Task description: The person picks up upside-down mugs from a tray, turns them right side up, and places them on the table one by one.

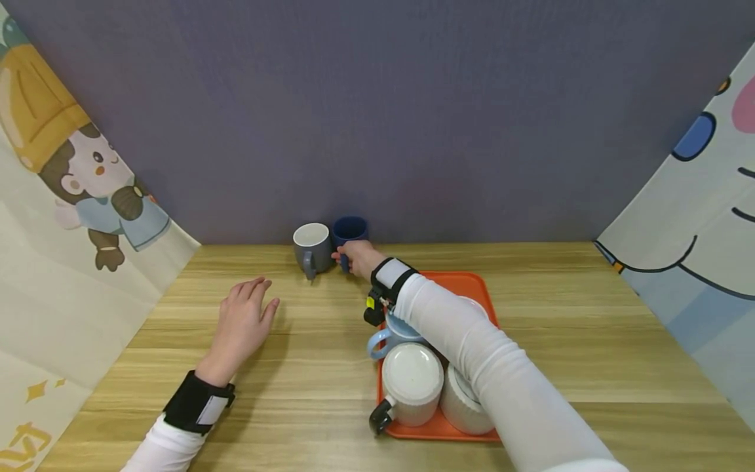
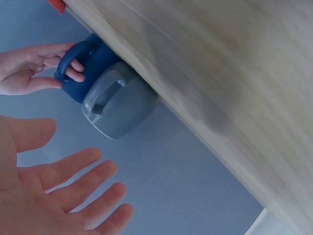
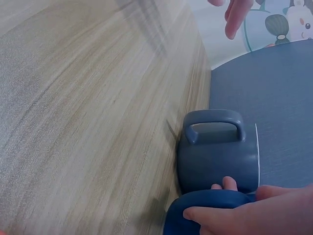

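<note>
The right hand [image 1: 356,257] grips the blue mug [image 1: 350,228] by its handle: the left wrist view shows fingertips coming through the handle loop, with the thumb near the mug's side, and the right wrist view shows the thumb laid over the handle. So the handle is inside the grip, while the mug's body stands outside it, on the far side of the fingers. The blue mug is upright with its mouth up, off the orange tray [image 1: 460,283], beyond that tray's far left corner and close to the wall [image 1: 377,118]. Whether its base rests fully on the table [image 1: 318,393] is hidden by the hand.

Just beside the blue mug, farther left from the tray, stands the gray mug [image 1: 312,255], upright, pale inside, its handle facing the person. I cannot tell whether the two mugs touch.

The left hand [image 1: 244,314] holds nothing. It is to the left of the tray and well apart from it, above the table, its fingers spread apart in the left wrist view.

The right sleeve [image 1: 489,354] crosses over the tray and covers part of what it carries. On the tray's left side sits a light blue mug [image 1: 407,330], its handle reaching past the edge. Nearer the person, in the tray's near left corner, is a white cup [image 1: 413,373] with a black handle, and beside it a second pale cup [image 1: 463,403], partly hidden.
</note>
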`<state>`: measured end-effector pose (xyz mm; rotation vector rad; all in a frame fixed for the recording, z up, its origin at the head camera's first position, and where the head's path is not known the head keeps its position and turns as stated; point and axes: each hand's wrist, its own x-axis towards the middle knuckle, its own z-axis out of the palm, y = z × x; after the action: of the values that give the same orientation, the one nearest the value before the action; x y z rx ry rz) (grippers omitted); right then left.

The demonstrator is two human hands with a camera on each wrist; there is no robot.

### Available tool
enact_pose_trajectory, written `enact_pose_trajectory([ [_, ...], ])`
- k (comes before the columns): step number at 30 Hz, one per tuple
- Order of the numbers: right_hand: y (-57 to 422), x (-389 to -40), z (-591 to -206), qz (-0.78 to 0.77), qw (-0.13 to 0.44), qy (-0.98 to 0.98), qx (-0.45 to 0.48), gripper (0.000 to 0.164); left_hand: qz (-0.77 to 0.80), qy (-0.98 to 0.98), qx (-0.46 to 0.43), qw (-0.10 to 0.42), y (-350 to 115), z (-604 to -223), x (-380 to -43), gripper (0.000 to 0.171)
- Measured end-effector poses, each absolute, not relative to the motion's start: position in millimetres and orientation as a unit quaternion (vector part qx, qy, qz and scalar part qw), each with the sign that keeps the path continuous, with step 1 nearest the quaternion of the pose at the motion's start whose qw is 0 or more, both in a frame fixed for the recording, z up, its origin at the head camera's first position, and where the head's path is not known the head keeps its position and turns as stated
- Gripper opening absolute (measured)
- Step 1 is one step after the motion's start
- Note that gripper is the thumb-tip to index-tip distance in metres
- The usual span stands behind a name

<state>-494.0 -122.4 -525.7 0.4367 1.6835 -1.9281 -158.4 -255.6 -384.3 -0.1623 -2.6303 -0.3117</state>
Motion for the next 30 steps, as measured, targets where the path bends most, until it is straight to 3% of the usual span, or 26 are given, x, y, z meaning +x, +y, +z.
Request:
enact_pose_trajectory([
  [8,-98,-416,-446,-0.694,0.250,0.654,0.165,0.027,-0.116,-0.963,-0.058,0.236,-255,-385,-159,0.041],
  [15,-98,-413,-436,-0.702,0.245,0.645,0.176,0.050,-0.119,-0.960,-0.060,0.247,-255,-385,-161,0.041],
  [19,-78,-357,-374,-0.708,0.267,0.637,0.146,0.069,-0.119,-0.958,-0.062,0.252,-253,-384,-162,0.041],
  [23,-63,-312,-322,-0.695,0.274,0.652,0.129,0.067,-0.122,-0.957,-0.064,0.254,-250,-383,-167,0.041],
  [30,-44,-297,-288,-0.704,0.331,0.621,0.099,0.072,-0.135,-0.957,-0.064,0.249,-242,-378,-179,0.040],
])
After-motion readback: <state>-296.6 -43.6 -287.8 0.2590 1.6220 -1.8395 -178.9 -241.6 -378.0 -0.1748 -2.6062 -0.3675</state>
